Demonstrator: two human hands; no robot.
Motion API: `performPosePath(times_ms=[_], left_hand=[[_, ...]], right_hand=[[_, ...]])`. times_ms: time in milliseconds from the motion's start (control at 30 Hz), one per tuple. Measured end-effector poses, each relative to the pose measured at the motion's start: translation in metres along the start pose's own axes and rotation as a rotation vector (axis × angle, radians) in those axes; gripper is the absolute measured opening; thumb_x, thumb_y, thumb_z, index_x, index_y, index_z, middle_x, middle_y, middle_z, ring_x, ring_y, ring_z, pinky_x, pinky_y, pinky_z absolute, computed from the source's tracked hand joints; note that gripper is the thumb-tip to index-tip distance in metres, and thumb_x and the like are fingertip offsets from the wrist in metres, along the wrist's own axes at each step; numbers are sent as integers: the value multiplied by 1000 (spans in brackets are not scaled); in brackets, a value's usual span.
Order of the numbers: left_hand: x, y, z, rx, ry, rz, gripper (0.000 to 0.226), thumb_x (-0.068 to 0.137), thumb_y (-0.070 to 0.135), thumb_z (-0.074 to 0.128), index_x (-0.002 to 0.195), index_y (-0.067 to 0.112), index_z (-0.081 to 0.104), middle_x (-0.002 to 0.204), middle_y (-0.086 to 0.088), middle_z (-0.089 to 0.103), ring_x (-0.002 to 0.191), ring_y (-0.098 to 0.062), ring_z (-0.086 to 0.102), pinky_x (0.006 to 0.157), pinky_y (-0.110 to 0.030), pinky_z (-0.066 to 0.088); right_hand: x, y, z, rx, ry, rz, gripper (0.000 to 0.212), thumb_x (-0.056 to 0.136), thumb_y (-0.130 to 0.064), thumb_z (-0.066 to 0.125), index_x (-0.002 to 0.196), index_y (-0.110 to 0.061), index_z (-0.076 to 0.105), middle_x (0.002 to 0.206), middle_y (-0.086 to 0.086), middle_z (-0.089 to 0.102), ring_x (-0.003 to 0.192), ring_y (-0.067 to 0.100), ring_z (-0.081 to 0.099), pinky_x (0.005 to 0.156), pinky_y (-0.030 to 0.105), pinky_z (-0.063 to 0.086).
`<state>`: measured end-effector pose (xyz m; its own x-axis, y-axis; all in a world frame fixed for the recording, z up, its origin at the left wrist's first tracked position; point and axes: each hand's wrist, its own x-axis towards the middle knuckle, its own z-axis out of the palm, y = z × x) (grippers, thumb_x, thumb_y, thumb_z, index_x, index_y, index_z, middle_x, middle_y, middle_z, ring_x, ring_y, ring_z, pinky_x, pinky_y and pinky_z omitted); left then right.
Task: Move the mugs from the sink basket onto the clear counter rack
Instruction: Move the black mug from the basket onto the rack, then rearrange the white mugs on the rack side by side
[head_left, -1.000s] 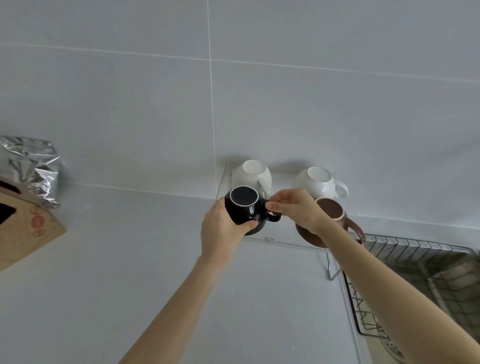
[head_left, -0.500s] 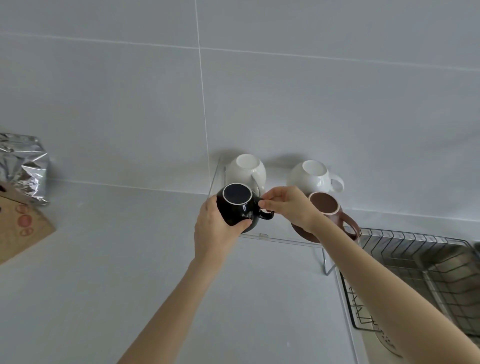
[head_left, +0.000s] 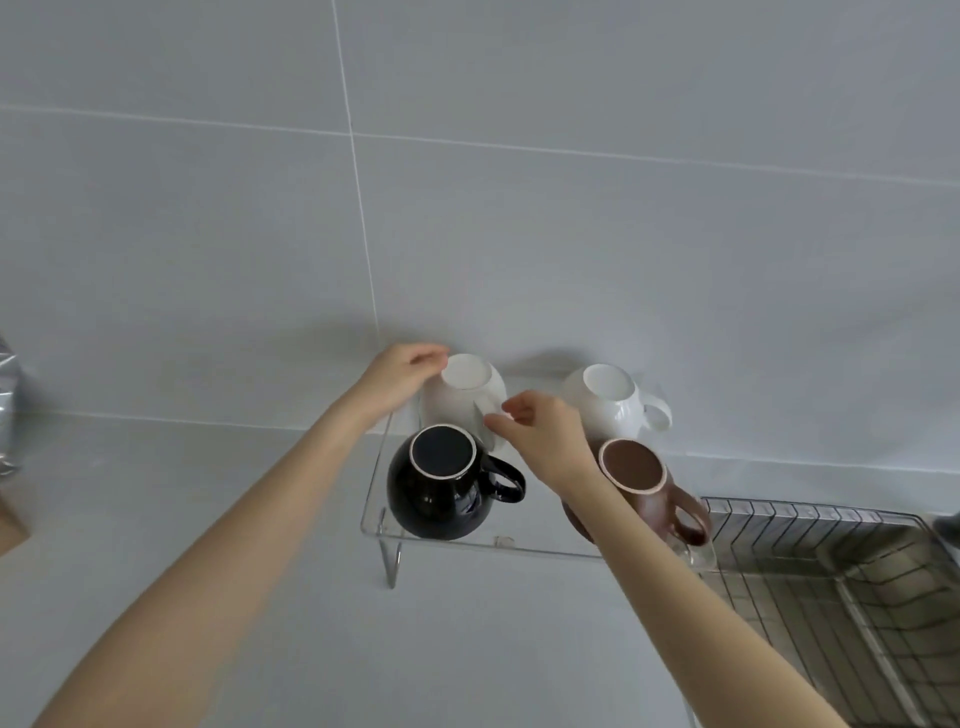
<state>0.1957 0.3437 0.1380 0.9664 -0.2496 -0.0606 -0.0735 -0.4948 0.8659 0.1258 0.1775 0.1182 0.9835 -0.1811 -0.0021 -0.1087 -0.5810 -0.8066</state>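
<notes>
Several mugs stand upside down on the clear counter rack (head_left: 374, 519). The black mug (head_left: 441, 491) sits at the front left, free of both hands. Behind it is a white mug (head_left: 465, 397); my left hand (head_left: 397, 376) cups its left side and my right hand (head_left: 540, 436) pinches its handle on the right. A second white mug (head_left: 613, 400) stands at the back right. The brown mug (head_left: 644, 483) is at the front right, partly hidden by my right forearm.
The wire sink basket (head_left: 810, 525) lies at the right, just past the rack. A silver foil bag (head_left: 8, 410) and a brown cardboard corner (head_left: 10, 525) sit at the far left edge. The tiled wall rises directly behind the rack.
Both hands let go of the black mug, which now rests on the rack's front left. They moved back onto the rear left white mug. The camera came closer.
</notes>
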Motion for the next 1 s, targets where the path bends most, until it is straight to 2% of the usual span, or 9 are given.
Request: performPosePath(times_ms=[133, 267, 367, 500, 633, 733, 800, 900, 1000], left_hand=[[13, -10, 10, -61, -27, -12, 32, 88, 15, 50, 119, 14, 59, 115, 3, 60, 117, -17, 53, 107, -33, 34], [14, -14, 13, -146, -48, -24, 32, 89, 16, 49, 119, 18, 59, 116, 5, 60, 110, -10, 52, 101, -27, 36], [12, -12, 12, -135, -34, -18, 30, 88, 16, 49, 115, 18, 62, 112, 4, 62, 110, -13, 55, 103, -31, 38], [9, -12, 8, -82, -4, -7, 31, 81, 27, 53, 109, 20, 66, 112, -2, 67, 109, -18, 58, 102, -38, 41], [7, -17, 7, -61, 66, -13, 31, 65, 45, 53, 88, 27, 65, 86, -8, 64, 82, -18, 53, 80, -35, 42], [6, -22, 8, -42, 102, -19, 25, 65, 45, 51, 81, 27, 54, 80, -4, 54, 77, -15, 46, 75, -32, 35], [2, -19, 9, -38, 110, -17, 24, 69, 43, 52, 79, 21, 55, 77, -5, 52, 73, -15, 43, 72, -31, 33], [-3, -16, 12, -20, 133, -7, 23, 83, 25, 57, 73, 5, 57, 60, 0, 42, 60, -15, 35, 57, -23, 28], [-7, -16, 17, 21, 176, -2, 30, 85, 18, 56, 57, 16, 45, 53, 3, 33, 53, -12, 32, 45, -15, 29]], right_hand=[[1, 3, 9, 40, 37, 25, 28, 75, -25, 67, 97, -7, 66, 99, 12, 70, 96, 24, 63, 88, 35, 49], [1, -2, 11, -2, 62, -2, 20, 76, -21, 65, 88, -5, 68, 96, 15, 72, 92, 28, 64, 87, 40, 50], [4, -7, 13, -39, 64, -14, 20, 76, -12, 61, 83, 5, 65, 88, 25, 71, 88, 38, 63, 81, 45, 51], [15, -8, 6, -95, -5, -17, 18, 80, -13, 57, 87, 2, 64, 90, 21, 70, 87, 33, 61, 77, 38, 49], [36, -12, -6, -171, -154, -43, 14, 80, -10, 58, 89, -1, 63, 96, 18, 69, 86, 28, 59, 64, 29, 41], [51, -12, -12, -185, -230, -52, 12, 78, -10, 60, 87, -4, 64, 97, 17, 69, 95, 30, 61, 78, 35, 46], [59, -11, -17, -176, -263, -71, 4, 78, -7, 61, 79, -11, 61, 95, 17, 69, 95, 31, 62, 86, 39, 47], [69, -9, -23, -168, -293, -89, 23, 77, -4, 61, 67, -24, 54, 90, 13, 68, 87, 23, 60, 89, 41, 47], [74, -6, -24, -137, -340, -97, 17, 77, -1, 59, 76, -17, 58, 87, 7, 65, 85, 20, 60, 89, 40, 47]])
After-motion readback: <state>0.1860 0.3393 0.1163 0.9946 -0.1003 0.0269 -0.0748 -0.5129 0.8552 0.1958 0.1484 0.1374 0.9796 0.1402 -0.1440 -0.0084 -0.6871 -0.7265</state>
